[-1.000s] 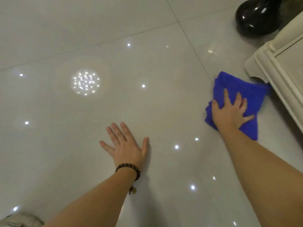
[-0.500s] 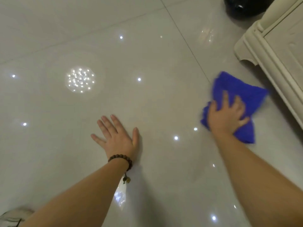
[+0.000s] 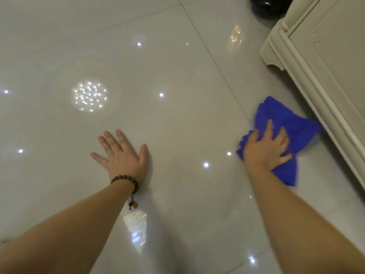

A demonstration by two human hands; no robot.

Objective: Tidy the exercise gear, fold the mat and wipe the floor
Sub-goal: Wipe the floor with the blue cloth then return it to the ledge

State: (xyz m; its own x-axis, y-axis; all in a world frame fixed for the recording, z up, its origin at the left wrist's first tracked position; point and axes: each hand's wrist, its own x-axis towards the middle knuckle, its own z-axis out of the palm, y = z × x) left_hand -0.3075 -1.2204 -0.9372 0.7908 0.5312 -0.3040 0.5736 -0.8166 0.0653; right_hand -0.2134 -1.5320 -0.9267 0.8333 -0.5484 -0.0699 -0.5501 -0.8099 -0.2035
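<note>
My right hand point(image 3: 265, 150) is pressing the blue cloth point(image 3: 284, 123) on the floor point(image 3: 177, 95), fingers spread flat over it, and since a moment ago it is sliding a little back toward me, along the base of the cream cabinet point(image 3: 324, 80). My left hand point(image 3: 123, 155) is staying flat on the tile, holding nothing. So I judge the wiping step is still going on.

Glossy pale tiled floor point(image 3: 177, 119) beside cream cabinet point(image 3: 325, 66).
</note>
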